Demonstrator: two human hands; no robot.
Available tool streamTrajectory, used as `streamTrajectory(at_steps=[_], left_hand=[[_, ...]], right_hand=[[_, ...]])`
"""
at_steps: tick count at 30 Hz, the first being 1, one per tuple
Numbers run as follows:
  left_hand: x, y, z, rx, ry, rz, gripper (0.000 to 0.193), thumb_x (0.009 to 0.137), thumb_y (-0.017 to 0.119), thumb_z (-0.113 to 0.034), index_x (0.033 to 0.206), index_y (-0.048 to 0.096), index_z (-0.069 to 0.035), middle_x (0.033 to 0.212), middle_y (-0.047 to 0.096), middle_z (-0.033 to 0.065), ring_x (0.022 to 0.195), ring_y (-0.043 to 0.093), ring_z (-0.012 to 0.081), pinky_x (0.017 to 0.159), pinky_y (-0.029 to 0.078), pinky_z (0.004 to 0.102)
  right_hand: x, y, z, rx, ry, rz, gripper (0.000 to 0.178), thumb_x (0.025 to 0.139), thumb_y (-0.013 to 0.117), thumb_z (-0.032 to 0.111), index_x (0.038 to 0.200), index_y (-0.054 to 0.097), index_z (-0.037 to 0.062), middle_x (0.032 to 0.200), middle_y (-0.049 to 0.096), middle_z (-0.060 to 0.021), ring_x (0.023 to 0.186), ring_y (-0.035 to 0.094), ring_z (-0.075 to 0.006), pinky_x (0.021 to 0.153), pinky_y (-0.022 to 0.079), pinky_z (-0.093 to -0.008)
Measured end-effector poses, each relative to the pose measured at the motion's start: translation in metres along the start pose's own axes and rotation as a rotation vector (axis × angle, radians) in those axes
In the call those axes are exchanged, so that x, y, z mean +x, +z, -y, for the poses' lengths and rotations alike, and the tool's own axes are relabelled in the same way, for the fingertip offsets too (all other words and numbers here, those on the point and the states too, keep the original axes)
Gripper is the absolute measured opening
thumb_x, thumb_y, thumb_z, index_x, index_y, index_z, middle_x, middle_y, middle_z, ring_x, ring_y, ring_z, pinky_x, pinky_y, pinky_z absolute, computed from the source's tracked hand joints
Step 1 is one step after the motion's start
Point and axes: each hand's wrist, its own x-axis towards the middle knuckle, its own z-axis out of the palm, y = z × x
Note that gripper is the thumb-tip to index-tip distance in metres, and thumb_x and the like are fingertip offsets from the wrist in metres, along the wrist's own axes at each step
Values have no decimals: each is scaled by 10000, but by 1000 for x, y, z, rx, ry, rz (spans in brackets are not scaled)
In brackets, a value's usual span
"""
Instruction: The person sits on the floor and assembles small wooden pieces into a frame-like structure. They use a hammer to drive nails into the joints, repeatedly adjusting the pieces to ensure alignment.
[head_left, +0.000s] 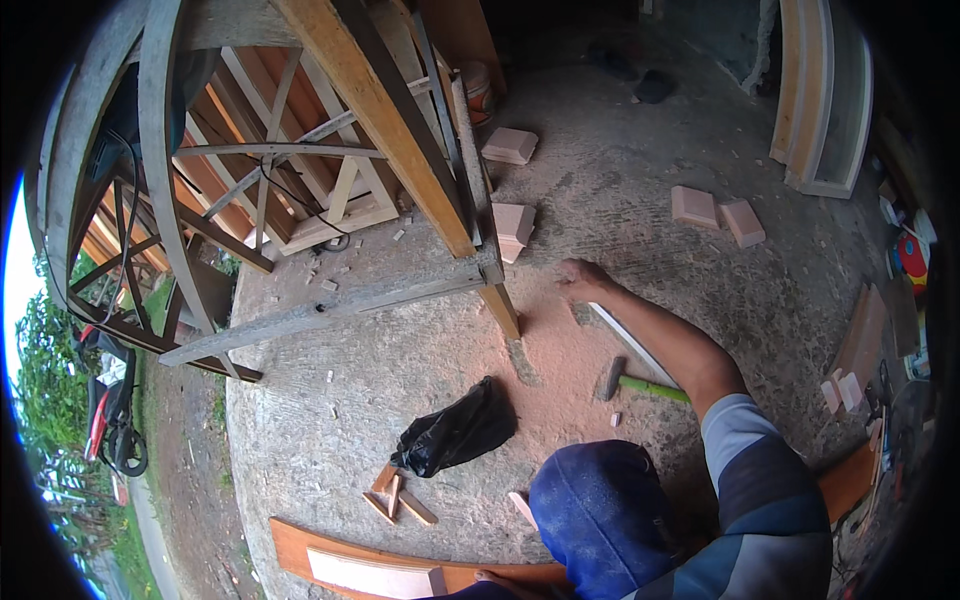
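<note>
My right arm in a striped sleeve reaches forward, and my right hand (582, 281) is low over pinkish sawdust (550, 345) with its fingers curled. A narrow pale strip (632, 345) runs back from under the wrist along the forearm; whether the hand holds it is hidden. Near the forearm lies a hammer (640, 385) with a dark head and green handle. At the bottom edge, a skin-coloured tip that may be my left hand (488, 576) touches a brown board (290, 540) bearing a pale wood piece (370, 573). A rounded, dusty blue cloth shape (605, 510), seemingly my knee, covers the lower middle.
A wooden frame stand (380, 290) rises at left, its leg close to the sawdust. Bevelled wood blocks (513, 225) lie ahead, others (695, 206) to the right. A black plastic bag (455, 430) and wood offcuts (400, 498) rest at left. Curved frames (825, 100) lean at far right.
</note>
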Motion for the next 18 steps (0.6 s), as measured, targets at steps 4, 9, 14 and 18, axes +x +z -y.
streamTrajectory(at_steps=[4, 9, 14, 18], left_hand=[[-5, -10, -16, 41, -40, 45, 845, 958, 768, -372, 1629, 330, -107, 1687, 214, 294, 1550, 266, 465, 1241, 304, 524], [-9, -28, -22, 91, -93, 69, 840, 953, 773, -377, 1624, 342, -114, 1681, 231, 290, 1543, 280, 466, 1236, 313, 525], [-16, -36, -27, 135, -144, 91, 835, 948, 778, -382, 1618, 354, -121, 1675, 248, 286, 1537, 295, 468, 1232, 321, 527], [-14, -38, -33, 155, -171, 112, 831, 944, 782, -386, 1614, 363, -126, 1671, 262, 283, 1532, 307, 469, 1228, 328, 528]], right_hand=[[89, -17, 35, 106, 169, -152, 1070, 761, 844, 573, 1584, 384, 67, 1577, 448, -269, 1412, 495, -433, 1140, 462, -484], [151, -5, 92, -252, 152, -85, 1315, 645, 898, 667, 1672, 169, 290, 1728, 75, -218, 1560, 129, -525, 1148, 299, -765], [192, 19, 98, -237, 194, -84, 1444, 627, 902, 689, 1688, 52, 200, 1709, 156, -233, 1567, 128, -507, 1190, 214, -760], [198, 27, 89, -355, 106, -2, 1365, 659, 870, 618, 1670, 114, 98, 1590, 342, -207, 1487, 302, -444, 1202, 225, -686]])
